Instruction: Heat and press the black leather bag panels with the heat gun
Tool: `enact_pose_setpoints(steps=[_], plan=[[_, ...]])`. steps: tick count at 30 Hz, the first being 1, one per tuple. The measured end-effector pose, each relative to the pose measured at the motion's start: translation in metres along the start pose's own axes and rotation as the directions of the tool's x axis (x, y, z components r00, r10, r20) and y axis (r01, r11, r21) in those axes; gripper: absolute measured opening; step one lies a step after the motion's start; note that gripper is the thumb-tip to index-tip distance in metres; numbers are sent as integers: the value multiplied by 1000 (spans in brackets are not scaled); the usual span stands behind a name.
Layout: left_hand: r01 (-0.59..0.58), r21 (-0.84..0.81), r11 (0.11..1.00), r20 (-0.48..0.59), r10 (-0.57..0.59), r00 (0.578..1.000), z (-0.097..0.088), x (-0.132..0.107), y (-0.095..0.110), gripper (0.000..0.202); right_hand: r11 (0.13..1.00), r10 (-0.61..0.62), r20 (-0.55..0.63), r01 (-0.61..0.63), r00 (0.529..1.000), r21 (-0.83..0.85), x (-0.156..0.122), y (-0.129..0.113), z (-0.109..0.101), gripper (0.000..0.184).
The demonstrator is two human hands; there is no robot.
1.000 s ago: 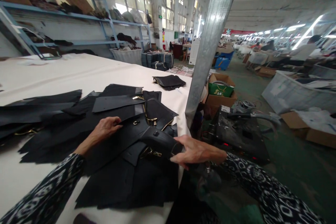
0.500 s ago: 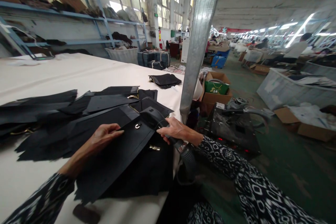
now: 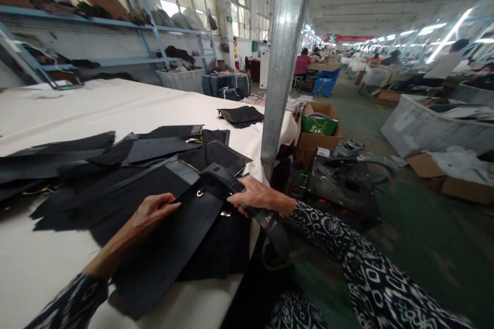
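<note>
My left hand [image 3: 150,217] is closed on the upper left edge of a black fabric panel [image 3: 165,254], thumb and fingers pinching it. A small U-shaped metal fitting [image 3: 199,193] shows on that panel. My right hand [image 3: 254,196] is wrapped round a black hand tool with a corrugated hose [image 3: 217,177]. Its wide head lies over the panel's far end; whether they touch is hard to see. Under the panel is another black fabric piece [image 3: 216,252], where a shiny metal clasp [image 3: 226,213] partly shows.
More black fabric pieces [image 3: 81,157] spread leftward over the white table [image 3: 154,97], and a small stack [image 3: 241,115] lies farther back. A metal post [image 3: 281,61] rises at the table's right edge. On the right stand a black machine box [image 3: 339,190], a cardboard box [image 3: 320,140] and a large bin [image 3: 428,123].
The held panel and the tool head have shifted slightly left and toward me. The panel now covers more of the metal clasp. Both hands keep their hold.
</note>
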State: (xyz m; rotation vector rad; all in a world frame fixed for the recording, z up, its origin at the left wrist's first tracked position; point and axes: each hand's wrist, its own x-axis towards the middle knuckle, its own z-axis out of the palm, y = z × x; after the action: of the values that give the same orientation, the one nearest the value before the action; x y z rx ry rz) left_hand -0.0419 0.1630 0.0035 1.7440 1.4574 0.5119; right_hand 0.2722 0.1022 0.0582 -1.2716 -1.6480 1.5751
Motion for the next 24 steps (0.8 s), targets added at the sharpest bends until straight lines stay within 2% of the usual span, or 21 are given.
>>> enact_pose_setpoints(steps=[3, 5, 8, 11, 14, 19, 24], plan=[[-30, 205, 978, 39, 22, 999, 0, 0, -10, 53, 998, -55, -50, 56, 997, 11, -3, -2, -14, 16], [-34, 335, 942, 61, 14, 998, -1, 4, -6, 52, 999, -48, -57, 49, 997, 16, -7, 0, -20, 16], [-24, 410, 912, 3, 26, 1000, 3, 15, 15, 47, 1000, -2, -64, 3, 998, 16, -14, 5, -22, 16], [-67, 461, 885, -74, 113, 991, 13, 28, 40, 39, 1000, 7, -65, -6, 998, 10, -18, 9, -20, 18], [-135, 475, 869, -88, 199, 976, 25, 36, 52, 31, 1000, 9, -48, -9, 999, -2, -21, 9, -22, 18], [-262, 463, 847, -63, 326, 943, 38, 30, 38, 22, 998, 56, -61, -58, 997, -26, -26, 5, -29, 19], [-449, 481, 753, -101, 557, 825, 52, 0, 15, 23, 999, 36, -38, -38, 999, -37, -28, 8, -32, 21]])
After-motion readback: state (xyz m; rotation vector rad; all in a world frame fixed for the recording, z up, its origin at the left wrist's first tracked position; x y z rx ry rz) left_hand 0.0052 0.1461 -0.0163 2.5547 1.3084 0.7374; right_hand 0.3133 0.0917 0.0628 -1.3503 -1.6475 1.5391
